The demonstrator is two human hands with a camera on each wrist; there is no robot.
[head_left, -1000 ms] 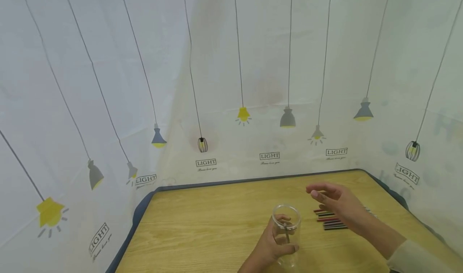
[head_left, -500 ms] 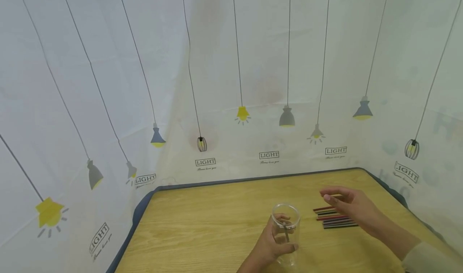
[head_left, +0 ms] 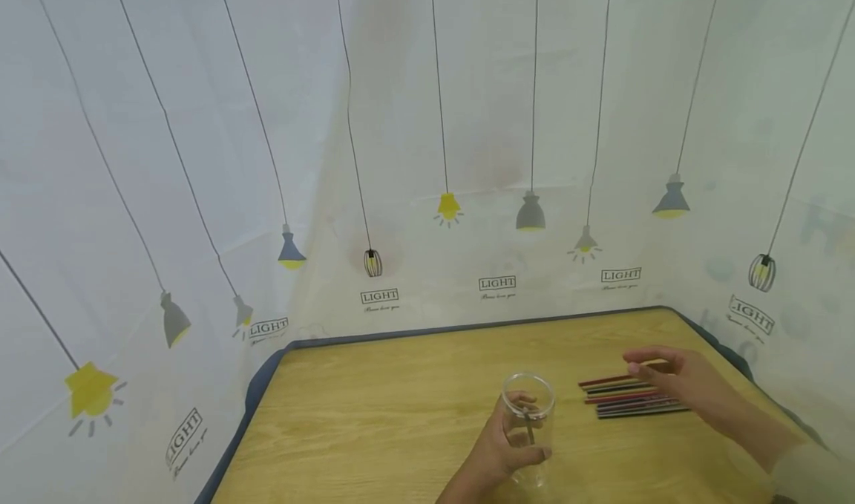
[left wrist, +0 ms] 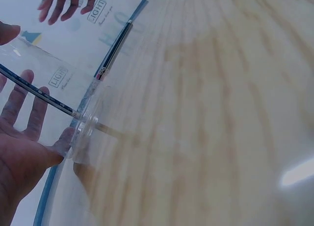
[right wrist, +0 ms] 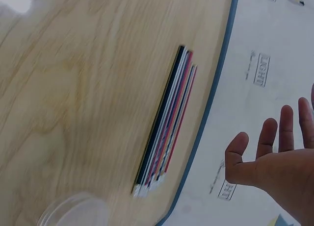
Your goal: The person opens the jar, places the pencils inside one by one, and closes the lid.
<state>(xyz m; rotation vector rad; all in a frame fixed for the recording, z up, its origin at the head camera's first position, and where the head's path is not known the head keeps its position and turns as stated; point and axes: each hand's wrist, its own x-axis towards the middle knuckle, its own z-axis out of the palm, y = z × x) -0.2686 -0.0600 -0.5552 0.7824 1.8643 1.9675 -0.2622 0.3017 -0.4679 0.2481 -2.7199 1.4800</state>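
Status: 1 pencil in the clear tumbler, leaning inside it. Rest are out: loose pencils lie side by side on the surface, right of tumbler; exact qty n/a, they overlap. My read: early stage, bulk outstanding.

L hand: fingers curled round tumbler, holding it approx upright, mouth up; can't tell if base touches surface. R hand: right of tumbler, near the loose pencils' end away from it; fingers loosely bent, thumb apart, nothing held, no pencil contact AFAICT. So nothing in transit to tumbler ATM.
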